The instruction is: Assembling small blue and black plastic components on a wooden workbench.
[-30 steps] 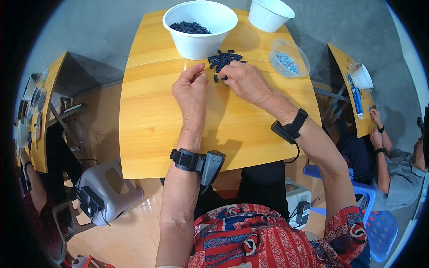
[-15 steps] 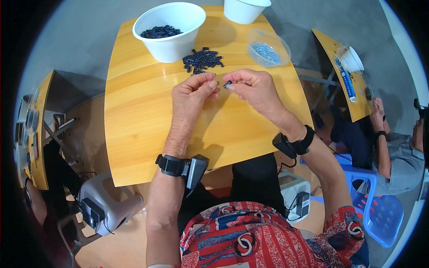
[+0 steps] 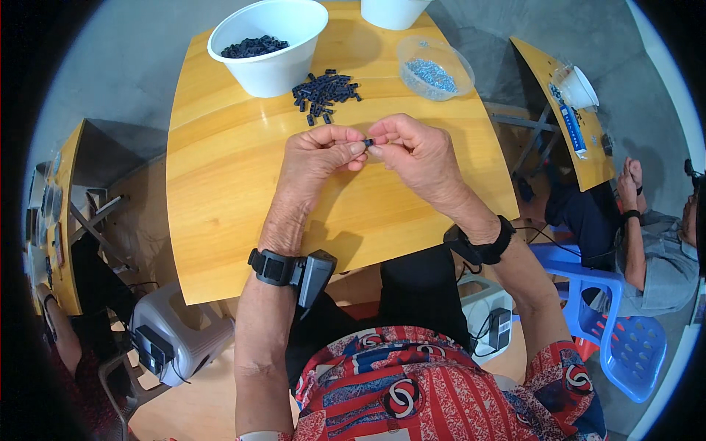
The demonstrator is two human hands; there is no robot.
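Over the middle of the wooden table [image 3: 243, 213], my two hands meet at their fingertips. My right hand [image 3: 415, 154] pinches a small dark blue plastic piece [image 3: 369, 142] between thumb and forefinger. From the other side my left hand [image 3: 316, 156] is closed in a pinch against that piece; whatever its fingertips hold is too small to make out. Just beyond lies a loose pile of similar dark pieces [image 3: 327, 90]. A clear plastic tub [image 3: 457, 87] at the far right holds many tiny silvery metal parts [image 3: 431, 75].
A large white bowl [image 3: 276, 70] of dark pieces stands at the far left of the table, another white bowl [image 3: 393, 13] at the far edge. To the right, a person [image 3: 654, 257] sits at another table [image 3: 585, 165] by a blue plastic chair [image 3: 632, 353]. Another table [image 3: 70, 220] is at left.
My hands have come together: the left fingertips, apart from the dark piece before, now touch it in the right hand's pinch. The view has shifted slightly.
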